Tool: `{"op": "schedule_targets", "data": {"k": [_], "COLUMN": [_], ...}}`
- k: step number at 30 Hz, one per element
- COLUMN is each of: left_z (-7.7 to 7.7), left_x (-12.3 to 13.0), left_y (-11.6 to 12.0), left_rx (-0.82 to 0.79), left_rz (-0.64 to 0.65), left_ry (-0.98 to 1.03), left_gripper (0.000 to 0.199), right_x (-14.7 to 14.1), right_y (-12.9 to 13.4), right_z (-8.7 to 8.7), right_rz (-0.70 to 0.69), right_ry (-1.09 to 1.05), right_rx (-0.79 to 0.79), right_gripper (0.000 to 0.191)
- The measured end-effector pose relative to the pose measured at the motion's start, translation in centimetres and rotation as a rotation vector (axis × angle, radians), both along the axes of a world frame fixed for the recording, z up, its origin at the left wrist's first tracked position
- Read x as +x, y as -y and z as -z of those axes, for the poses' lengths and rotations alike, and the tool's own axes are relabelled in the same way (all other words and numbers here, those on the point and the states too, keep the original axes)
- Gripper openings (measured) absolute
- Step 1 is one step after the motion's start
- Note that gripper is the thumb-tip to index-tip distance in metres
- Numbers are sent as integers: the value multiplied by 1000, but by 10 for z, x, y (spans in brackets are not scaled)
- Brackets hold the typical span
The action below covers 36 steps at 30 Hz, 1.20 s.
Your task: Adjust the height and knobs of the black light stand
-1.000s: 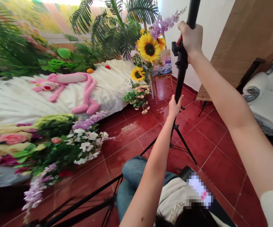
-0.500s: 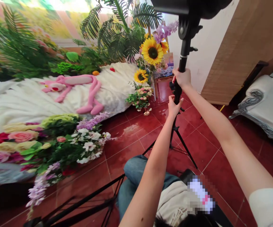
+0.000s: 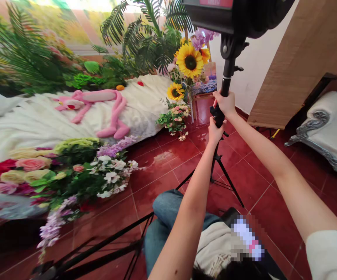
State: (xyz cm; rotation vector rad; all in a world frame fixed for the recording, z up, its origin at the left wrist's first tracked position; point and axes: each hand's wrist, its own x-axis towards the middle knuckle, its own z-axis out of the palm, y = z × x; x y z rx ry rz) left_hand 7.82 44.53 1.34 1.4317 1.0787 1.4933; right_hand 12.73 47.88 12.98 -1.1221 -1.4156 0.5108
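A black light stand (image 3: 227, 70) rises on tripod legs from the floor, slightly tilted in view. A bulky black lamp head (image 3: 212, 17) tops it, cut off by the upper frame edge. My right hand (image 3: 227, 104) is wrapped around the upper pole, just above a black collar (image 3: 216, 114). Below that collar, my left hand (image 3: 215, 133) closes around the stand, its thumb and a finger pointing up beside the joint. Both arms reach out straight ahead.
A seated person in jeans (image 3: 168, 210) is below my arms, near a blurred lit screen (image 3: 248, 237). Another black tripod (image 3: 104, 245) stands lower left. Flowers (image 3: 110, 177), a white-draped platform (image 3: 145, 105) with a pink plush toy (image 3: 117, 112), and a white armchair (image 3: 331, 120) surround the stand.
The lamp head and upper pole have come down, and my right hand has dropped with them toward my left hand. My left hand stays almost in place.
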Motion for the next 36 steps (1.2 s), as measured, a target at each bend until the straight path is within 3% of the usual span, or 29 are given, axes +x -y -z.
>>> {"op": "schedule_targets", "data": {"k": [4, 9, 15, 18, 21, 24, 26, 29, 31, 33, 36], "left_z": [3, 7, 9, 10, 11, 12, 11, 9, 8, 8, 8], "left_x": [-1, -3, -2, 0, 0, 0, 0, 0, 0, 0, 0], "left_y": [-1, -1, -2, -3, -4, -4, -3, -1, -1, 0, 0], "left_rx": [11, 41, 31, 52, 60, 61, 66, 69, 62, 61, 67], "left_rz": [12, 59, 37, 36, 35, 36, 31, 24, 25, 25, 34], "left_ry": [-17, -43, -90, -74, -73, -78, -87, -87, -84, -80, -78], "left_gripper": [36, 40, 35, 35, 34, 33, 32, 30, 30, 29, 30], "right_x": [14, 48, 74, 72, 65, 58, 52, 42, 39, 40, 49], "right_y": [12, 68, 121, 128, 126, 120, 115, 113, 114, 118, 127], "right_z": [7, 39, 83, 93, 103, 112, 115, 111, 107, 104, 104], "right_rz": [38, 67, 125, 109, 121, 100, 53, -136, -305, -320, -27], "right_ry": [127, 309, 562, 649, 692, 511, 213, -339, -588, -609, -184], "right_rx": [73, 149, -115, -252, -273, -259, -354, -616, -723, -775, -709], "right_gripper": [37, 57, 48, 41, 39, 37, 37, 41, 40, 38, 36]}}
